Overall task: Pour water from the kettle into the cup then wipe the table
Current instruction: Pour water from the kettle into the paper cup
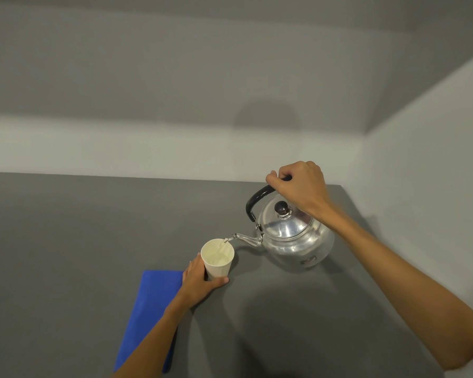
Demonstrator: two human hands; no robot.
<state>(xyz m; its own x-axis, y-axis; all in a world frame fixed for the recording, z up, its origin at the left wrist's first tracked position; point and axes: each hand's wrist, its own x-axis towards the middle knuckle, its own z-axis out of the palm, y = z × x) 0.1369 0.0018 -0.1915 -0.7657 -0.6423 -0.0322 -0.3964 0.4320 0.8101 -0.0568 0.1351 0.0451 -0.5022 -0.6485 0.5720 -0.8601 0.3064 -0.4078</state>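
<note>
A shiny metal kettle [292, 241] with a black handle and black lid knob is tilted to the left above the grey table [66, 241]. My right hand [298, 186] grips its handle from above. A thin stream of water runs from the spout into a white paper cup [218, 259] that stands on the table. My left hand [200, 282] wraps around the cup's lower left side. A folded blue cloth [148, 309] lies flat to the left of the cup, partly under my left forearm.
The table's far edge meets a pale wall [175, 148], and its right edge runs along a side wall [421, 186]. Bare grey tabletop stretches to the left and in front of the kettle.
</note>
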